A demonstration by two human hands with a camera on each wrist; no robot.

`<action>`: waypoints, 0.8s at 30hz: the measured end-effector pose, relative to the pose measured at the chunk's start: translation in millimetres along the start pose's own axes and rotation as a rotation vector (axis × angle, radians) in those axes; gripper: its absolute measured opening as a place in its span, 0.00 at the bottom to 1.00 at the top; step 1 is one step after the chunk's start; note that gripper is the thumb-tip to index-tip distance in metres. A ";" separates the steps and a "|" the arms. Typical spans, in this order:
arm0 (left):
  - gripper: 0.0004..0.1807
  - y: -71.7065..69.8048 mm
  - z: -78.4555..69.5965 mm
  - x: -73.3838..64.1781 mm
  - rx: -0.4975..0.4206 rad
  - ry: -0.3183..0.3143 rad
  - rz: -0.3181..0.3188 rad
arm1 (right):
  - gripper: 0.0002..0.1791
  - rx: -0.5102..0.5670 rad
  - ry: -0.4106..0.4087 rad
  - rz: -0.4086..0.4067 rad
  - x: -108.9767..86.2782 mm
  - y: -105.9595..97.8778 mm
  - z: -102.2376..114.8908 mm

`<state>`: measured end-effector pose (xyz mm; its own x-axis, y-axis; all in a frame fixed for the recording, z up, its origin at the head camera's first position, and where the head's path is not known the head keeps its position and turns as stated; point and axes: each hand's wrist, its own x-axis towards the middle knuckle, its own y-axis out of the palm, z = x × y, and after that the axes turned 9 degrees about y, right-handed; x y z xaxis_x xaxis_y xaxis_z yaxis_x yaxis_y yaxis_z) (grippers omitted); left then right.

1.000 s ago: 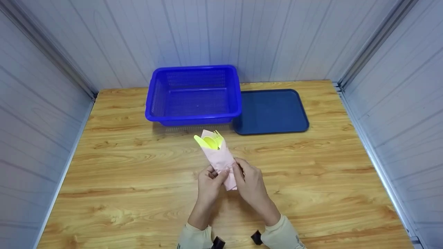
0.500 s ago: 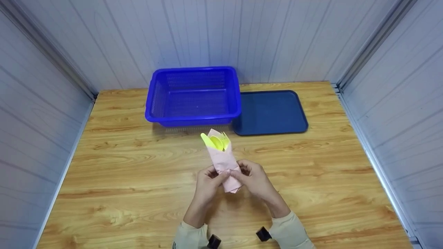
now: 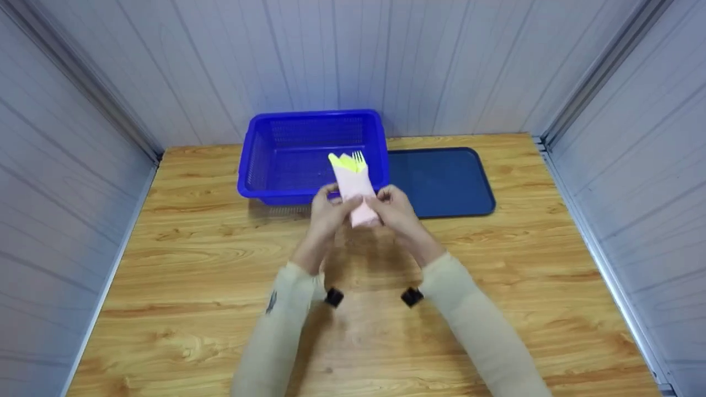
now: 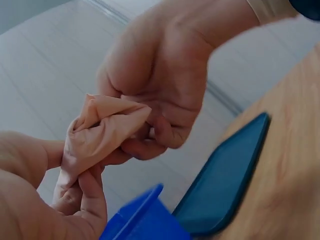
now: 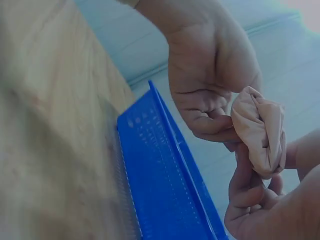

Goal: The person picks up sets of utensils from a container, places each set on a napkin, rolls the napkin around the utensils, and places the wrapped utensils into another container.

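A pink napkin (image 3: 354, 190) is folded into a pouch, with a yellow fork (image 3: 358, 159) and the tips of other yellow cutlery (image 3: 343, 161) sticking out of its far end. My left hand (image 3: 326, 212) pinches its left side, thumb on top and fingers underneath. On the opposite side my right hand (image 3: 398, 212) grips it the same way. Both wrist views show the folded lower end of the napkin (image 4: 102, 132) held between the two hands. In the head view the cutlery end overlaps the front of the blue basket (image 3: 265, 194).
The blue plastic basket stands at the back of the wooden table (image 3: 193, 286), against the white panelled wall (image 3: 353, 60). To its right lies a dark blue tray (image 3: 447, 182), whose left edge the basket overlaps in the head view. Wall panels rise on both sides.
Both hands have carried the napkin pouch forward and up, from the table's middle to the basket's front rim. The pouch points more directly away now.
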<state>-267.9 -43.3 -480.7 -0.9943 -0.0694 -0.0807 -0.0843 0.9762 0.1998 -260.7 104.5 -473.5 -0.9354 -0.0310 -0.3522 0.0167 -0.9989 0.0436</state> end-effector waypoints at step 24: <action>0.03 -29.6 44.6 99.9 0.521 -0.373 0.310 | 0.13 -0.561 0.318 -0.082 119.3 37.6 -23.8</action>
<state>-361.8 -70.0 -538.2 -0.8709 0.2117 -0.4435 0.3339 0.9171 -0.2179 -363.2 62.4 -536.1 -0.7929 0.1232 -0.5968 0.2122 -0.8623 -0.4598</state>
